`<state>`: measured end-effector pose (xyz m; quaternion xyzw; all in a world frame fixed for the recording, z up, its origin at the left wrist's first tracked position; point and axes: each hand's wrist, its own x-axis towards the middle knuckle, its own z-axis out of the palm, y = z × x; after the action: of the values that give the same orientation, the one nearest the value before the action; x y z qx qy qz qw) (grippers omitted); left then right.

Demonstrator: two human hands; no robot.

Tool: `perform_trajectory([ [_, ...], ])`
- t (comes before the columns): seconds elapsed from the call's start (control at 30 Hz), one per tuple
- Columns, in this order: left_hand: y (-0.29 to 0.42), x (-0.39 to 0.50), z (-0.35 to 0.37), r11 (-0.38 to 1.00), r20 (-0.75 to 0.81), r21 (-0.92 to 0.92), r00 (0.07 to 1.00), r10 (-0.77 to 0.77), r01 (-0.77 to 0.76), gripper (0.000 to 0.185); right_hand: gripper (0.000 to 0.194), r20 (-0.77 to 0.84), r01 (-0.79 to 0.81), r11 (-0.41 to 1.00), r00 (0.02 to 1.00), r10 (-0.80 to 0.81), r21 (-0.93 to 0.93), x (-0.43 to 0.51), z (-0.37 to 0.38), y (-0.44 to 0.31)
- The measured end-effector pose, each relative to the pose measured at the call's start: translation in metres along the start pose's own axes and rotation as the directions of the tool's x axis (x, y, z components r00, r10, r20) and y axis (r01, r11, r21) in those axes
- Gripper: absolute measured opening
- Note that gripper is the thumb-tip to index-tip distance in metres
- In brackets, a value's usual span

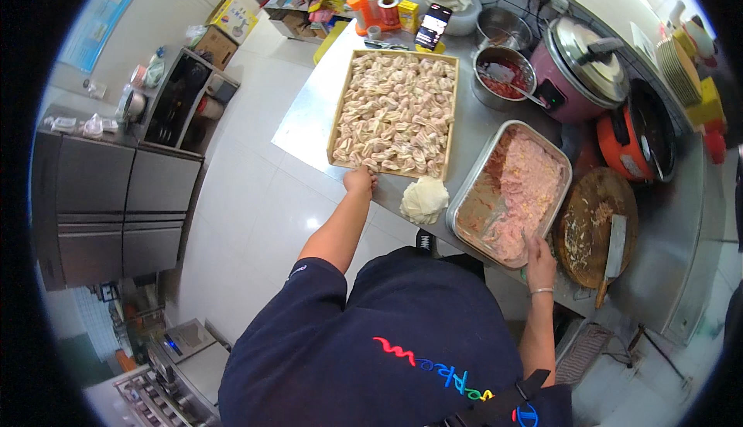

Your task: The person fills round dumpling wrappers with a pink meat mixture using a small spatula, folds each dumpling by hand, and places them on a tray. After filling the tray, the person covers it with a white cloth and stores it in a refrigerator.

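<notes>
My left hand (360, 182) is at the near left edge of a square wooden tray (331, 136), its fingers against the rim. Rows of folded wontons (397, 107) fill the tray. A stack of thin dough wrappers (425, 199) lies by the tray's near right corner. To the right stands a metal pan (464, 195) with pink minced meat filling (531, 177) along its right side. My right hand (540, 261) is at the pan's near right corner, its fingers curled by the filling; whether they hold a small tool cannot be made out.
Right of the pan, a cleaver (616, 247) lies on a round wooden chopping board (572, 235). Behind are a pot with a spoon (493, 99), a pink rice cooker (557, 78) and an orange cooker (615, 142). A phone (433, 25) stands behind the tray.
</notes>
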<state>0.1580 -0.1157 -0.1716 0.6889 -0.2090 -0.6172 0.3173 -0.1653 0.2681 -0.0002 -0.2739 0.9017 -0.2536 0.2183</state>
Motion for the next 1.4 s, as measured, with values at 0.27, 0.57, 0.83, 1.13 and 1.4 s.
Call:
perform_trajectory([
  [0.27, 0.071, 0.019, -0.035, 0.618, -0.236, 0.722, 0.729, 0.643, -0.311, 0.042, 0.050, -0.179, -0.041, 0.988, 0.981, 0.068, 0.149, -0.023, -0.010, 0.028],
  [0.57, 0.126, 0.017, -0.041, 0.065, 0.286, 0.917, 0.762, 0.581, -0.394, 0.035, 0.045, -0.144, -0.249, 0.963, 0.954, 0.262, 0.099, -0.075, -0.007, 0.054],
  [0.83, 0.060, -0.043, -0.043, -0.087, 0.788, 0.595, 0.558, 0.259, -0.799, 0.018, 0.045, -0.190, -0.255, 0.964, 0.945, 0.265, 0.075, -0.094, 0.002, 0.069],
  [1.13, 0.032, -0.049, -0.033, -0.135, 0.794, 0.427, 0.300, 0.528, -0.894, 0.027, 0.042, -0.258, -0.162, 0.973, 0.945, 0.201, 0.162, -0.135, 0.019, 0.068],
  [1.4, 0.029, -0.046, -0.035, -0.252, 0.848, 0.247, 0.083, 0.523, -0.936, 0.035, 0.038, -0.366, -0.231, 0.948, 0.881, 0.299, 0.220, -0.248, 0.075, 0.070],
])
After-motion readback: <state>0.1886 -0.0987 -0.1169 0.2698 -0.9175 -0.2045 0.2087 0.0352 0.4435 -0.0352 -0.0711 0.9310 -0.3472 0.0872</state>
